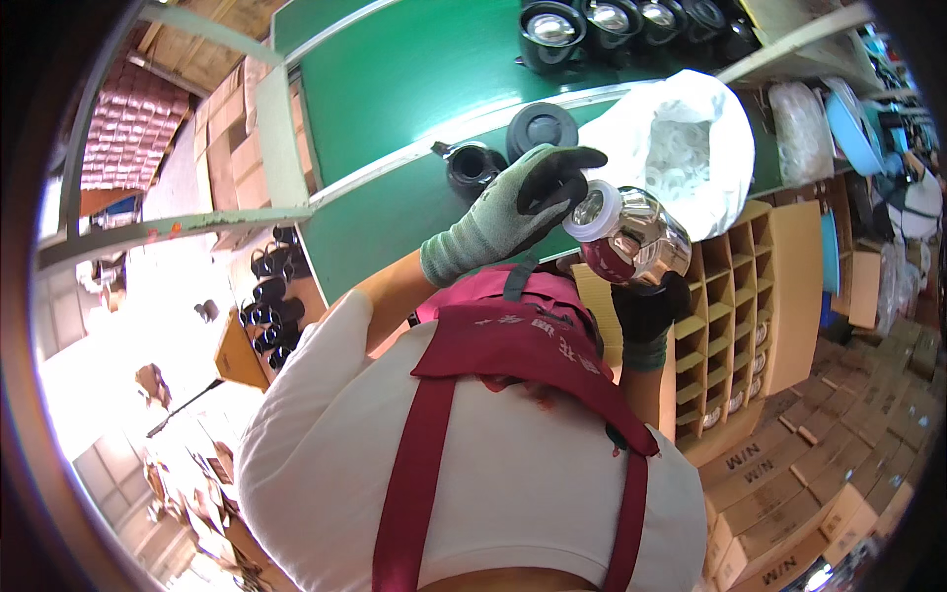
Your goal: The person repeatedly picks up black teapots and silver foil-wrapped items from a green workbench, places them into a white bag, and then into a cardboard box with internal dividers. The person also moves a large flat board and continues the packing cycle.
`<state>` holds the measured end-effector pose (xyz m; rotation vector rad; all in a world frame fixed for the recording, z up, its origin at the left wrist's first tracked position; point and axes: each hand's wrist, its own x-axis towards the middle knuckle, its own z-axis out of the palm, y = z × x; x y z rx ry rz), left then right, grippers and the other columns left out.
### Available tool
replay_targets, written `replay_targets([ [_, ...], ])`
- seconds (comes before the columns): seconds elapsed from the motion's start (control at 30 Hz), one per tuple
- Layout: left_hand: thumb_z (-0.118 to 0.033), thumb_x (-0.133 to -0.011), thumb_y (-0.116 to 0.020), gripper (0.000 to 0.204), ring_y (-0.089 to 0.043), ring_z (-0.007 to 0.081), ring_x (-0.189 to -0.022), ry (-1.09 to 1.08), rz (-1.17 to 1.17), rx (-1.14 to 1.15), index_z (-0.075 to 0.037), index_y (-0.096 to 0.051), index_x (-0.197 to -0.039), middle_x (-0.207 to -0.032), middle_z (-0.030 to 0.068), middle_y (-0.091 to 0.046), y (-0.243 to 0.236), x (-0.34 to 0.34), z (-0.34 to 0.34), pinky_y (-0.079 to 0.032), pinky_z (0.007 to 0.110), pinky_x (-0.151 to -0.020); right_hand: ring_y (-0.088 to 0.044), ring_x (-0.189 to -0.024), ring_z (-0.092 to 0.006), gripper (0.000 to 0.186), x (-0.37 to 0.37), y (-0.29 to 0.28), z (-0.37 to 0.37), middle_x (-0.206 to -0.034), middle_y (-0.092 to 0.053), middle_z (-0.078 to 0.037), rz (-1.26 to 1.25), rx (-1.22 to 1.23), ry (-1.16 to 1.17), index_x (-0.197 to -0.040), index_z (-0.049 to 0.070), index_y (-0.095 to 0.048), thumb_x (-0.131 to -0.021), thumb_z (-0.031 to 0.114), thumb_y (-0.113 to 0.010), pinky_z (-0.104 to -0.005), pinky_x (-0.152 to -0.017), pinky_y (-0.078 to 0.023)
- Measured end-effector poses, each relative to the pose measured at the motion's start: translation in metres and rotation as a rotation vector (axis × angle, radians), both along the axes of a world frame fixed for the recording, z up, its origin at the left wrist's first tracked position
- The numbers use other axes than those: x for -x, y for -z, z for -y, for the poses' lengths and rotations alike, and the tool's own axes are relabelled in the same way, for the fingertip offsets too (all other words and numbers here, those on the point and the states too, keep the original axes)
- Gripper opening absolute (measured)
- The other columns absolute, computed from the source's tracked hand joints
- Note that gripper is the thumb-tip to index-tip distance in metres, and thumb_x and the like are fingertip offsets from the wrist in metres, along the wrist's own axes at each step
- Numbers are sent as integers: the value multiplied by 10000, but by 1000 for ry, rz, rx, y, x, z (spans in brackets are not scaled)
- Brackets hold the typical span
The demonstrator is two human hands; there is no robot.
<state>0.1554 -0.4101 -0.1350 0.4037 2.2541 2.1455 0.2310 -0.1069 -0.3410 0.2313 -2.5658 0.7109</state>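
A silvery glass vacuum-flask liner [653, 232] is tilted in front of me, its mouth toward the upper left. A translucent white ring [604, 219] sits around its neck. My right hand [648, 306], in a dark-palmed glove, is closed around the lower part of the liner. Beside the neck is my left hand [528, 197] in a grey-green glove, open, with one finger stretched out to the right and others close to the ring; whether they touch it I cannot tell. On the green bench [380, 183] just beyond stand a black jug body [473, 170] and a round black lid [543, 130].
A white bag [732, 128] of translucent rings lies right of the liner. Below it stands an open carton [789, 296] with cardboard dividers and several liners. Black jugs [552, 30] line the bench's far side; more black jugs [271, 306] are at left. Stacked cartons [789, 474] fill the lower right.
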Motion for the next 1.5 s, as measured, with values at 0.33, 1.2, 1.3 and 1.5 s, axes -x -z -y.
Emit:
replay_targets([
  [0.33, -35, -740, -670, 568, -559, 346, -1089, -387, -534, 515, -102, -577, -1296, -1199, 170, -559, -18, -5, 24, -478, 422, -865, -636, -911, -317, 665, 66, -154, 81, -997, -625, -154, -157, -95, -384, -1150, -23, -579, -689, 372, -849, -411, -783, -534],
  [1.2, -388, -907, -575, 503, -640, 228, -983, -103, 782, 541, -46, -566, -1275, -1152, 180, -639, 73, -19, 213, -496, 355, -904, -562, -1123, -342, 453, 64, -126, 46, -1224, -588, -161, 412, 331, -318, -1225, 70, -587, -845, 303, -666, -468, -1020, -413],
  [1.3, -492, -910, -549, 632, -597, 193, -1054, -195, 650, 77, -17, -513, -1326, -1221, 138, -603, 73, -39, 210, -473, 343, -940, -561, -1125, -334, 446, 62, -130, 51, -1227, -588, -155, 509, 599, -324, -1226, 72, -586, -847, 295, -665, -462, -1022, -412],
  [1.5, -640, -675, -765, 975, -577, 175, -1087, 119, 305, -22, 47, -503, -1314, -1177, 88, -612, 3, -21, 114, -446, 351, -979, -559, -1128, -318, 433, 65, -133, 59, -1232, -587, -144, 704, 1004, -455, -1229, 77, -586, -853, 278, -663, -449, -1027, -410],
])
